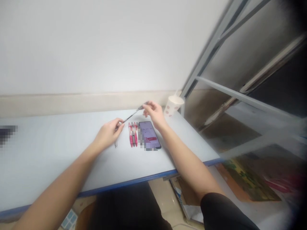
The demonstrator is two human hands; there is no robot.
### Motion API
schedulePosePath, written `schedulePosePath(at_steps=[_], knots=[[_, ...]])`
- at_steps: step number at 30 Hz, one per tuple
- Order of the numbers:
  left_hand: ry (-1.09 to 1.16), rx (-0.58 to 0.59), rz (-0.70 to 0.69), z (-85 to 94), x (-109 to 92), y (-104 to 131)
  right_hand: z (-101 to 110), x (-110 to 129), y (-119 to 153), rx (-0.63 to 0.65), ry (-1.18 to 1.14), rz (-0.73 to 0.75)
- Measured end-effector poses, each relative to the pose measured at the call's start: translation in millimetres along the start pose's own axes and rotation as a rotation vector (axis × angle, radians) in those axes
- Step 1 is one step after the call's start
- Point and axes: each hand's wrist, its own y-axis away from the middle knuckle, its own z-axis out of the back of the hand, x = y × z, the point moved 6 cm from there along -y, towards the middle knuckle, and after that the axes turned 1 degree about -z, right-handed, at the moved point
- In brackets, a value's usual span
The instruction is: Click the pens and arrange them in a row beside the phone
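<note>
A thin pen refill [131, 117] slants up to the right between my two hands, over the table. My left hand [110, 131] is closed around its lower end. My right hand [153, 112] pinches a dark pen part [144, 105] at the upper end; whether the refill sits inside it I cannot tell. Beneath my left hand, a clear pen piece [116, 144] pokes out, the rest of it hidden by the fingers. Just right of that hand lie several pens [133, 135] side by side, with pink-red and dark grips. Beside them rests a phone [151, 133], its screen lit.
A paper cup [173, 107] with a red pattern stands at the back right, near the wall and a metal frame [203, 60]. The table's blue front edge [129, 181] runs before my lap. A dark, pixelated object [7, 132] lies at far left.
</note>
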Motion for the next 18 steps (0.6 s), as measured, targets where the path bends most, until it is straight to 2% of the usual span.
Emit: schedulePosePath(at_steps=[6,18], knots=[[-0.016,-0.012,-0.014,0.8,-1.6,0.8,4.3,1.4,-2.3,-0.023,0.009,0.005],[-0.009,0.012,0.003,-0.4,-2.5,0.3,-5.2,-2.1,2.5,0.052,0.034,-0.01]])
